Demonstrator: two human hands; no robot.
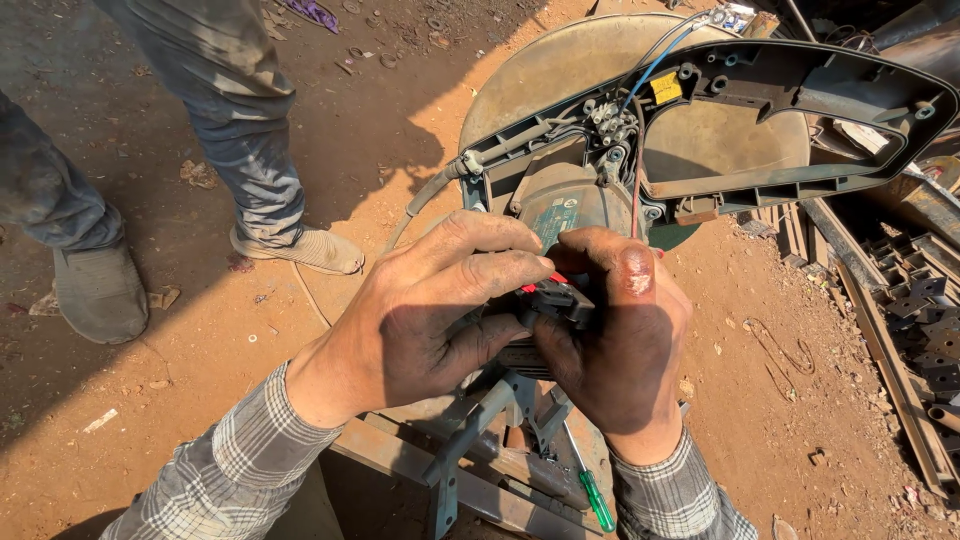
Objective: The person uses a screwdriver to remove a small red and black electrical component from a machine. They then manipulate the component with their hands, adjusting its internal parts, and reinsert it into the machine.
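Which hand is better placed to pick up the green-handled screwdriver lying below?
Probably the right hand: the screwdriver lies just under its wrist. The left hand is farther away, and both share a grip on the small black part.

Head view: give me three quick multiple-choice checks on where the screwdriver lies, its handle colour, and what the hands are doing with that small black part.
1. Where does the screwdriver lie?
A. Below the hands, on the metal stand
B. On the dirt by the shoes
C. On top of the open handle housing

2. What colour is its handle?
A. Red
B. Green
C. Yellow

3. How is the small black part held?
A. Lying loose on the ground
B. Held by the left hand alone
C. Pinched between left hand and right hand

Answers: 1 A, it rests beneath the wrists; 2 B, the handle is translucent green; 3 C, fingers of both hands close on it.
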